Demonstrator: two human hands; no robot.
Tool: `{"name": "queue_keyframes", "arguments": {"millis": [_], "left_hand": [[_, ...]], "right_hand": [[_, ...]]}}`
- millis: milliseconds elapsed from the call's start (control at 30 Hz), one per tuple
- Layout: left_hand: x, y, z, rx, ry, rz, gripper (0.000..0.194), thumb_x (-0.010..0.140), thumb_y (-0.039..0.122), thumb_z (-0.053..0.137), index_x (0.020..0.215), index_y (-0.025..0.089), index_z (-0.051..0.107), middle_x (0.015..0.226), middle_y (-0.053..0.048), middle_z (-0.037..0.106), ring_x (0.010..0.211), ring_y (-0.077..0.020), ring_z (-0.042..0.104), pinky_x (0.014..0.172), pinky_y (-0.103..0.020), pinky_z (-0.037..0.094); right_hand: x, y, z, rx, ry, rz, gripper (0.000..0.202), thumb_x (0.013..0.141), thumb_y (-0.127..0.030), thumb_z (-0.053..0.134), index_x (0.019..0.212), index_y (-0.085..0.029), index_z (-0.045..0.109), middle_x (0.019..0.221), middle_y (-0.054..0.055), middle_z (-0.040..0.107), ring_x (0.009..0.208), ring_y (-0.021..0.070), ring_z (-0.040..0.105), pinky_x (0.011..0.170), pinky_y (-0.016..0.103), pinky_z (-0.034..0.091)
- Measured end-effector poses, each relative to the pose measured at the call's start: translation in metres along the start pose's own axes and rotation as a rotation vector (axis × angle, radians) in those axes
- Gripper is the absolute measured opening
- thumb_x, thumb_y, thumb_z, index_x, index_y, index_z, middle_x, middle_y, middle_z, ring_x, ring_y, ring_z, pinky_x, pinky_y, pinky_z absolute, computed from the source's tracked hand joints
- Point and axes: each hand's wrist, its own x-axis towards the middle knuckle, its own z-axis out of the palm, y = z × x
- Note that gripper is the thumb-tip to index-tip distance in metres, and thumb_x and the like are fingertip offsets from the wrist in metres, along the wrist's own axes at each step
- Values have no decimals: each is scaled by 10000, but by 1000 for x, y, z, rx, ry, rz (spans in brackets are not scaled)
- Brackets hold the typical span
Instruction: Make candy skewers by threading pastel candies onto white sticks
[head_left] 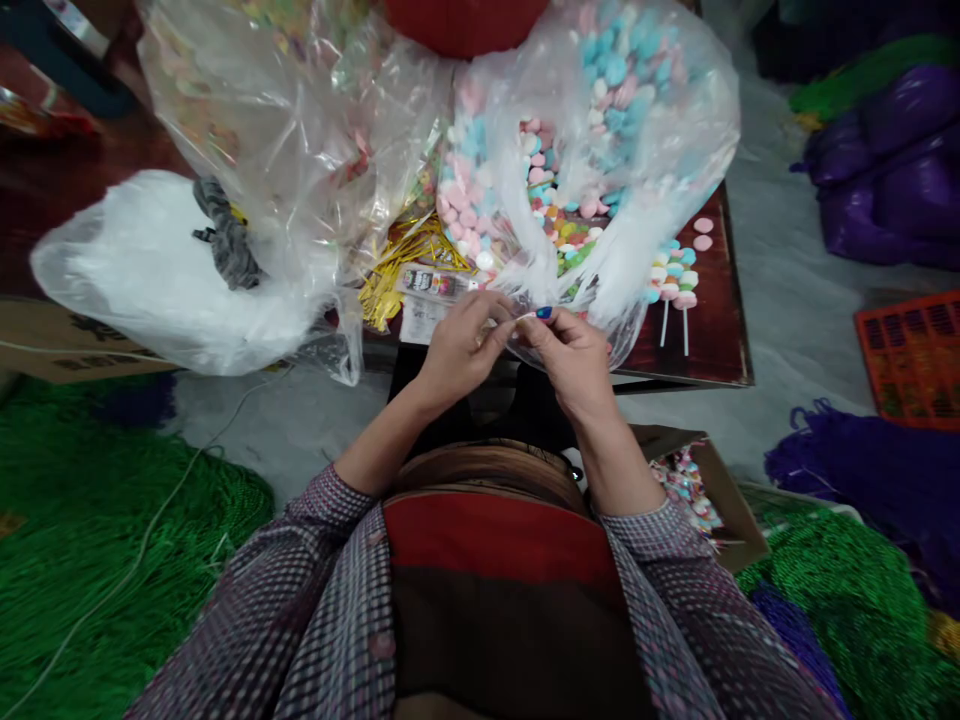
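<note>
My left hand (466,338) and my right hand (576,355) meet just above the table's front edge, fingertips pinched close together. Between them is a small, thin piece with a blue end (544,312); its kind is too small to make out. Right behind my hands lies an open clear bag of pink, blue and white candies (466,190). Gold twist ties (412,250) and printed clear wrappers (439,282) lie beside my left hand. To the right of my right hand, candies on white sticks (675,278) rest on the table.
Another large clear bag (300,130) and a white plastic bag (157,280) cover the left of the dark table (705,340). Below its right end stands a cardboard box (731,500) of wrapped candies. Green stringy bundles (112,540) and an orange crate (911,355) are on the floor.
</note>
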Motion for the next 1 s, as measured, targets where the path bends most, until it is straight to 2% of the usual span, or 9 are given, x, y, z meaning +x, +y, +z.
{"name": "queue_keyframes", "arguments": {"millis": [133, 233, 333, 467, 567, 667, 800, 867, 1000], "left_hand": [[-1, 2, -1, -385, -261, -237, 245, 958, 432, 573, 1076, 218, 571, 1206, -94, 725, 1085, -178, 690, 957, -328, 538], [3, -2, -6, -580, -485, -331, 401, 911, 522, 626, 1188, 232, 605, 1017, -51, 741, 953, -170, 692, 846, -298, 557], [4, -6, -6, -615, -612, -331, 376, 853, 557, 692, 1021, 221, 693, 792, -16, 683, 752, -144, 636, 707, -279, 533], [-2, -11, -6, -643, -473, -424, 312, 810, 515, 751, 871, 215, 684, 780, -14, 683, 709, -125, 616, 696, -284, 522], [-6, -15, -7, -638, -389, -471, 306, 801, 500, 761, 812, 211, 665, 810, -27, 701, 761, -136, 634, 757, -308, 527], [-8, -19, -5, -552, -315, -456, 336, 825, 533, 728, 764, 214, 646, 752, -8, 660, 715, -126, 583, 732, -303, 498], [-9, -23, -1, -396, -222, -373, 432, 887, 625, 612, 739, 219, 590, 685, 13, 569, 665, -122, 492, 662, -284, 432], [-8, -21, -1, -307, -211, -324, 462, 924, 634, 547, 720, 220, 548, 655, 21, 511, 650, -123, 454, 629, -277, 394], [-6, -16, 0, -152, -264, -221, 474, 956, 587, 511, 666, 215, 466, 619, 35, 439, 615, -114, 409, 600, -276, 345]], "right_hand": [[-8, -6, -5, -91, -19, -141, 231, 868, -455, 729, 771, -246, 730, 717, -31, 679, 676, 130, 622, 702, 295, 543], [-15, -15, -17, -166, -116, -284, 108, 876, -377, 735, 827, -301, 793, 851, -1, 738, 836, 175, 686, 805, 351, 573], [-19, -21, -27, -230, -147, -306, 101, 892, -343, 723, 917, -350, 821, 853, 4, 738, 833, 182, 691, 780, 357, 582], [-19, -14, -38, -236, -17, -249, 107, 871, -349, 744, 945, -348, 820, 878, -7, 756, 849, 183, 691, 849, 386, 574], [-19, 1, -40, -156, 75, -156, 92, 832, -379, 777, 826, -291, 803, 783, -24, 722, 731, 152, 651, 752, 339, 547], [-20, 16, -36, -132, 138, -43, 260, 815, -450, 785, 685, -234, 722, 594, -59, 579, 549, 101, 502, 587, 271, 443], [-22, 26, -28, -94, 188, -3, 548, 859, -592, 699, 518, -208, 504, 483, -72, 410, 473, 79, 344, 509, 251, 339], [-21, 26, -25, -43, 147, 35, 562, 837, -660, 684, 535, -212, 528, 496, -65, 440, 486, 85, 375, 512, 246, 352], [-19, 22, -23, 103, 20, 101, 456, 670, -658, 826, 824, -241, 724, 732, -39, 672, 652, 113, 572, 631, 255, 477]]}}
